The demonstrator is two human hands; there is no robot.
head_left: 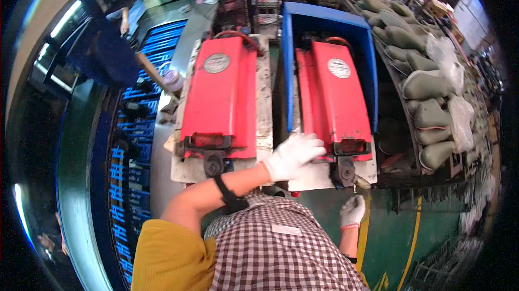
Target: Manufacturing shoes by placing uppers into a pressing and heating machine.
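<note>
Red machine (338, 101) inside blue box (289, 69): just beside left hand (294, 156), fingers extended, empty; beyond right hand (352, 212), curled, grip unclear.

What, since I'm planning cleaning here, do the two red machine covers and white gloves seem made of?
Left red cover and right red cover: probably painted metal, semi-gloss, given the sheen and dark scuffs. Left glove and right glove: likely knitted fabric, matte white, from the soft, creased look; blur leaves the fibre open.
</note>
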